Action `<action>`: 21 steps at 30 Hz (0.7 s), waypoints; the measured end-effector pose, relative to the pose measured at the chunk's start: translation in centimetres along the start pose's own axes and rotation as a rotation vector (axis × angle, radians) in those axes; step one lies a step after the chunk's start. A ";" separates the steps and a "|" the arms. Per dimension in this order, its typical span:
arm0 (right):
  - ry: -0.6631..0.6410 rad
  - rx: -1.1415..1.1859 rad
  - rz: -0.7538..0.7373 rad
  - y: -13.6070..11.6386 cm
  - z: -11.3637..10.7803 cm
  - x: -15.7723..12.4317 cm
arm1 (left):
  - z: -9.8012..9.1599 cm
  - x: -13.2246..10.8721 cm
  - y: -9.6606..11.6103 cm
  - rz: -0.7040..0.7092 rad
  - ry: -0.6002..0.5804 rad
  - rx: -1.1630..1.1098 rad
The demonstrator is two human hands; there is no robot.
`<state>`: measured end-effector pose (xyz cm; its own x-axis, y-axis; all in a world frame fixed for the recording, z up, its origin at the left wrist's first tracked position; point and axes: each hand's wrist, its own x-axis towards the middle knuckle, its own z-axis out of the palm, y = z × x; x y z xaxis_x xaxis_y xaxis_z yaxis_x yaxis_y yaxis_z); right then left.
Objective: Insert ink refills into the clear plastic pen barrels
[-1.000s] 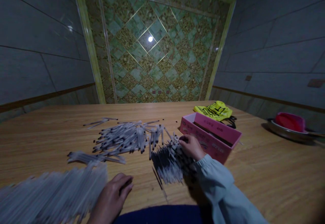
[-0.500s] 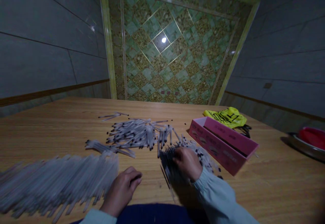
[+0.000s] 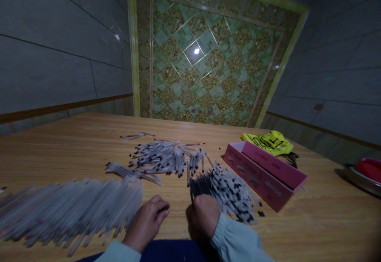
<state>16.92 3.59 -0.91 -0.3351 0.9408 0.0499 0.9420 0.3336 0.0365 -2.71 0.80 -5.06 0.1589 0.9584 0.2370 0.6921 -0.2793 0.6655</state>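
Note:
My right hand (image 3: 206, 214) is closed in a fist at the near end of a bunch of thin dark sticks (image 3: 202, 184). What it grips is hidden under the fingers. Against the bunch lies a heap of short, clear tubes with black ends (image 3: 235, 190). My left hand (image 3: 150, 220) rests near the table's front edge, its thumb and fingertips pressed together; anything between them is too small to make out. Just left of it spreads a wide pile of long translucent tubes (image 3: 74, 210), somewhat blurred.
Dark-tipped tubes (image 3: 160, 157) lie heaped mid-table, with a small bundle (image 3: 125, 171) nearer. A pink open box (image 3: 262, 174) stands on the right, before a yellow bag (image 3: 270, 142). A metal dish (image 3: 361, 178) with something red sits at the far right. A tiled wall (image 3: 205, 64) rises behind the table.
My right hand has drawn back toward me and left, off the dark sticks, uncovering more of the black-ended tubes. My left hand stays almost in place. The view has shifted slightly.

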 end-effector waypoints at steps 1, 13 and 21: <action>0.009 -0.007 0.009 0.1 0.2 0.3 | 0.0 0.0 0.1 0.004 0.000 0.005; 0.084 0.006 -0.255 -1.5 0.5 2.6 | 0.1 0.0 -0.1 0.003 0.009 0.033; 0.069 0.086 -0.278 -3.5 -0.1 5.6 | 0.2 0.2 0.0 -0.043 0.033 0.018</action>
<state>11.73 7.68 -0.62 -0.5779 0.8075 0.1181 0.8110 0.5844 -0.0267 -2.54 1.06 -5.17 0.1056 0.9670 0.2318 0.7103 -0.2365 0.6630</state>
